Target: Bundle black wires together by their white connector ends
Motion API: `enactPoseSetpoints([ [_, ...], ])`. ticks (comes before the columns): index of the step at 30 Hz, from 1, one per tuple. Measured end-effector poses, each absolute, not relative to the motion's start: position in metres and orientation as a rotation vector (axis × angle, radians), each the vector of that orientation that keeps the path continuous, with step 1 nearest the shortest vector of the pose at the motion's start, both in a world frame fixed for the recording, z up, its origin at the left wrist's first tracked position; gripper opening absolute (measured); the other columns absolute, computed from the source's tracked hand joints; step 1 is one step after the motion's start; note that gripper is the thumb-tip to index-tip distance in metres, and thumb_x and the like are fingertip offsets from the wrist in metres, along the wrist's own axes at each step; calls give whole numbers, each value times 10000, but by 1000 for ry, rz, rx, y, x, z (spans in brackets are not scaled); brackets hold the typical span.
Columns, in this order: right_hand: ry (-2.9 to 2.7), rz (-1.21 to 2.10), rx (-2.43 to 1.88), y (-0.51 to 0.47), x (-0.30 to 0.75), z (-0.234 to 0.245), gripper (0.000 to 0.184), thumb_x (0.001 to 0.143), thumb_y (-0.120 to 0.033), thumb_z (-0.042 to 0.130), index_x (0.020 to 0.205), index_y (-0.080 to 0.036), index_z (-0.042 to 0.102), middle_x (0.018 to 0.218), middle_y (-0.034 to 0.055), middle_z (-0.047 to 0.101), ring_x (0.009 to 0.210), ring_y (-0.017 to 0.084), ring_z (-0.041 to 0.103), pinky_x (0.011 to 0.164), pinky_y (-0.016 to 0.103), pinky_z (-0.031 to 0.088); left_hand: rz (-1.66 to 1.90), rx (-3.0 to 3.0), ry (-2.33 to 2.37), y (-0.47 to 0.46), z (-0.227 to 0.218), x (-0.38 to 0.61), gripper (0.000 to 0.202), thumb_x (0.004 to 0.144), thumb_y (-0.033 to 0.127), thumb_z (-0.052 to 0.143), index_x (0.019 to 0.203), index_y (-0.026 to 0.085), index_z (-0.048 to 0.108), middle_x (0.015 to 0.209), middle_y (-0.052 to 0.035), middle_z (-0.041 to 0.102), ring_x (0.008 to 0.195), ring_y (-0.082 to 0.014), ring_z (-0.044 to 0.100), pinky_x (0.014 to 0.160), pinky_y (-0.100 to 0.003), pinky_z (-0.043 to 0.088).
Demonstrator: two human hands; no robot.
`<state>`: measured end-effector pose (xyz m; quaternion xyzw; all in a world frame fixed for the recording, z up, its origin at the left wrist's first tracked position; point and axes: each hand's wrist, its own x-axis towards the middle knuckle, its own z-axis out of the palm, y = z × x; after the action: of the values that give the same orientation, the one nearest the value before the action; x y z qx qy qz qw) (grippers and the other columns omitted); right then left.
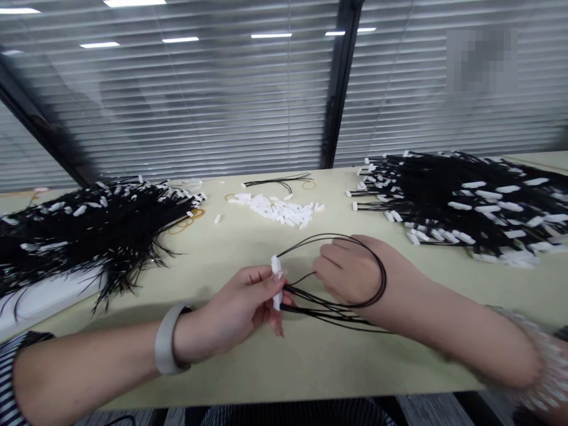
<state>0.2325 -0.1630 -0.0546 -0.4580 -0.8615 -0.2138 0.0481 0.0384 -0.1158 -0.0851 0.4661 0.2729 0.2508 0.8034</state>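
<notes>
My left hand (pixel 242 302) is closed around small white plastic connectors (pixel 277 278), held upright between thumb and fingers. My right hand (pixel 350 272) is closed in a pinch on the end of a thin black cord (pixel 377 260). The cord loops over the back of that hand and runs back to the connectors. Several more black cords (pixel 328 310) trail from my left hand under my right wrist onto the pale table (pixel 248 242).
A heap of black cords with white connectors (pixel 89 228) lies at the left, a bigger heap (pixel 461 195) at the right. Loose white connectors (pixel 279 210) sit mid-table, with a few bare cords (pixel 277 180) and rubber bands (pixel 186 222) nearby. Window blinds stand behind.
</notes>
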Motion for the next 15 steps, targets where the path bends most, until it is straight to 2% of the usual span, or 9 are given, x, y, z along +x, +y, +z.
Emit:
enactPoseSetpoints([
  [5,-2310,-623,-1827,-155,250,-42,182,824,-183,388,678,-170,497,575,23,495,502,110,356,499,263,164,563,999,602,-116,-83,38,251,710,345,664,702,120,555,644,1,608,394,-54,517,421,-187,437],
  [9,-2084,-825,-2006,-152,264,-38,158,799,-182,412,760,-157,563,540,39,498,448,119,373,462,261,149,581,928,629,-116,-84,37,240,705,323,674,747,136,530,654,9,611,400,-46,509,434,-181,437],
  [12,-1881,-941,-1840,-153,270,-37,239,809,-154,396,923,-137,605,683,81,588,577,172,512,485,273,284,605,907,633,-116,-84,37,219,732,316,650,759,140,522,649,20,597,389,-36,491,421,-174,416],
  [15,-1764,-766,-1384,-156,267,-34,328,799,-115,445,1098,-144,577,930,91,629,846,199,576,694,328,440,633,896,628,-117,-85,37,196,759,302,623,744,137,518,634,29,572,386,-30,464,420,-180,410],
])
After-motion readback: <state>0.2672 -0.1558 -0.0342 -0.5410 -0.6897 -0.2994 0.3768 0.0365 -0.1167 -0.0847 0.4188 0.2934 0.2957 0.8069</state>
